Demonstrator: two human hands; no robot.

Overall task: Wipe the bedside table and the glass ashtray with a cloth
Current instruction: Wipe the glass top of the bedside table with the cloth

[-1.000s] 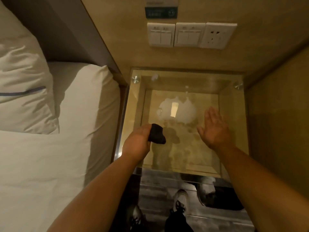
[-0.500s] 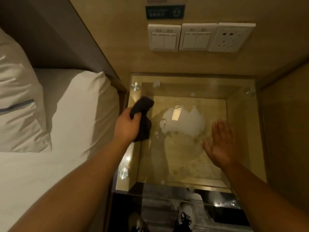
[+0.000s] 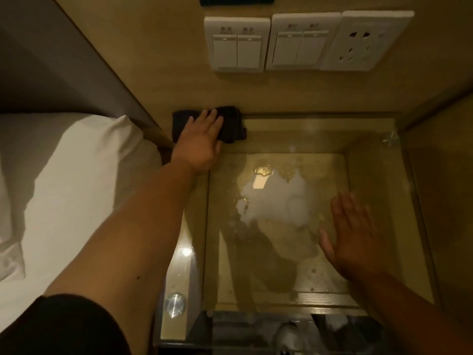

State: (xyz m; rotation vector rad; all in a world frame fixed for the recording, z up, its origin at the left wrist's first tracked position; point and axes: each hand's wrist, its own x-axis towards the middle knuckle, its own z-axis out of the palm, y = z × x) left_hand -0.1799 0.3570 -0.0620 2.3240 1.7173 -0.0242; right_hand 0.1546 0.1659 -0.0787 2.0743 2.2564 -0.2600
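The bedside table (image 3: 371,160) has a clear glass top over a wooden box frame. A dark cloth (image 3: 230,124) lies flat on its far left corner, against the wall. My left hand (image 3: 202,139) presses on the cloth with straight fingers. My right hand (image 3: 350,239) is flat and open, palm down, over the right half of the glass; I cannot tell if it touches. A pale, wet-looking patch (image 3: 279,198) shows in the middle of the glass. No glass ashtray is in view.
A bed with a white pillow (image 3: 76,180) borders the table on the left. The wooden wall behind carries two switch plates (image 3: 240,44) and a socket (image 3: 363,39). A wooden panel (image 3: 445,201) closes the right side. Round metal studs (image 3: 175,303) sit at the glass corners.
My left hand carried the bunched cloth from the table's left edge to the far left corner and now presses it flat. The view moved closer. My right hand stayed over the glass.
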